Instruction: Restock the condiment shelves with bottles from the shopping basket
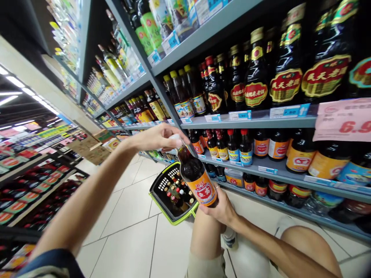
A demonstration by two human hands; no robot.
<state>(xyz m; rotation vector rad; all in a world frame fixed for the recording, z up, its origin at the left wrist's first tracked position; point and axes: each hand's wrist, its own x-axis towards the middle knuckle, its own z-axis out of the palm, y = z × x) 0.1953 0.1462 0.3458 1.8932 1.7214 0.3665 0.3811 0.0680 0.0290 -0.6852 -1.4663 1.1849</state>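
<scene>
Supermarket aisle (130, 216): orange-labelled bottle (197, 185) beside a shopping basket (174, 223)

White floor tiles (127, 235) running down the aisle, with open room between two runs of shelving. Along the right edge, grey metal shelving (249, 123), three stocked shelf levels in clear view, blue price tags (290, 111) on the shelf fronts and one pink price sign (343, 119) at the picture's edge. Along the left edge, red-labelled bottles (29, 181) on facing shelves. Farther down, cardboard boxes (89, 148) near the end of the aisle.

On the tiles, just left of the knees, one basket with black walls, a green rim and an open top. Inside, a tight cluster of dark bottles (176, 193), too packed and small for an exact count.

One bottle in the air, tilted, dark liquid showing above the label, its lower end just over the basket's near corner. Left hand (155, 139) at the top of the bottle, fingers (171, 136) curled over and pinching the white cap (174, 137). Right hand (218, 208) around the lower body, fingers (210, 210) closed together on the bottle, just above one of two bare knees (205, 239). On the upper shelf, at least four large dark bottles (285, 85) with red oval labels.
</scene>
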